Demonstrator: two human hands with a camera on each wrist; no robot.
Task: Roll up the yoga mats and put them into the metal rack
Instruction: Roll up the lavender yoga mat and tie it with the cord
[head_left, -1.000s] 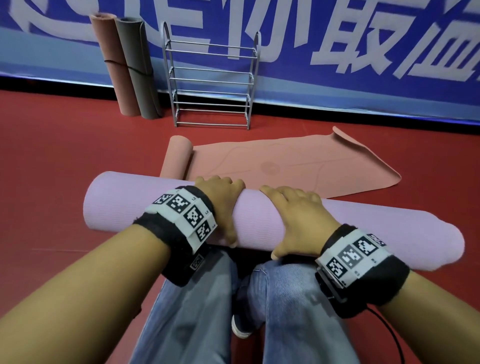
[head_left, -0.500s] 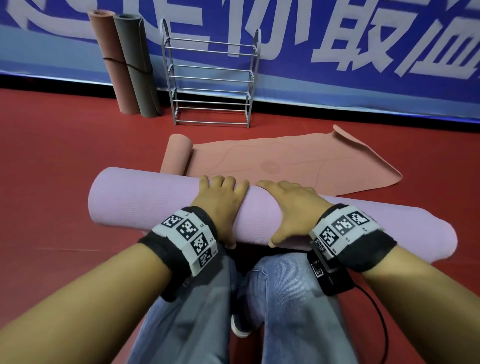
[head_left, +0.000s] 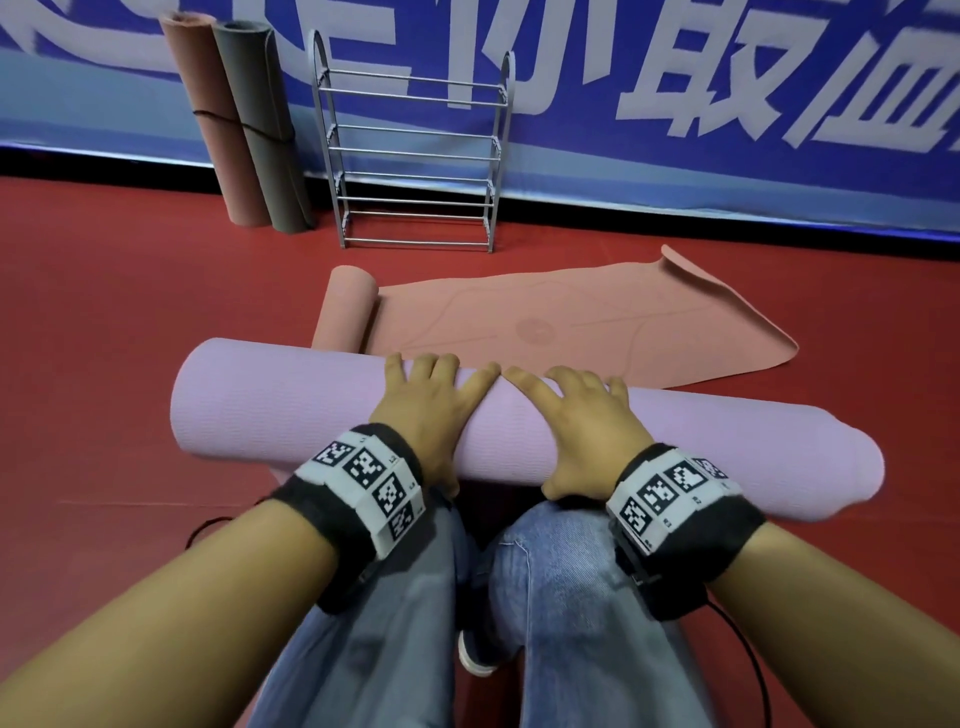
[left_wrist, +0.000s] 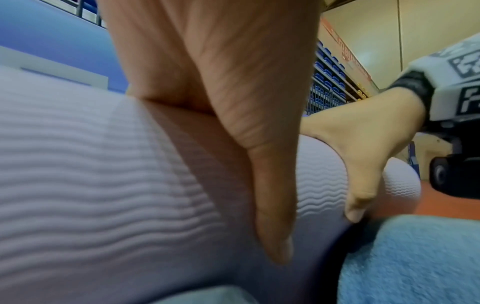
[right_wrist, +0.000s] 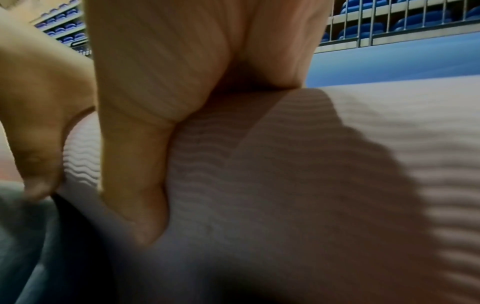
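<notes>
A rolled lilac yoga mat (head_left: 291, 400) lies crosswise on the red floor just in front of my knees. My left hand (head_left: 431, 395) and right hand (head_left: 576, 415) press side by side on its middle, fingers spread and fairly straight over the top, thumbs down the near side. The wrist views show the ribbed lilac mat (left_wrist: 91, 164) (right_wrist: 337, 164) under each palm. Beyond it lies a pink mat (head_left: 571, 322), rolled only at its left end (head_left: 345, 306). The metal rack (head_left: 415, 150) stands against the banner with nothing on its bars.
A rolled pink mat (head_left: 208, 119) and a rolled grey mat (head_left: 260, 124), strapped together, lean on the blue banner left of the rack. My jeans-clad knees (head_left: 545, 571) sit right behind the lilac roll. Bare red floor (head_left: 104, 322) spreads to the left.
My fingers have gone from curled over the far side of the lilac roll to lying flatter on its top. The roll has shifted slightly away from my knees.
</notes>
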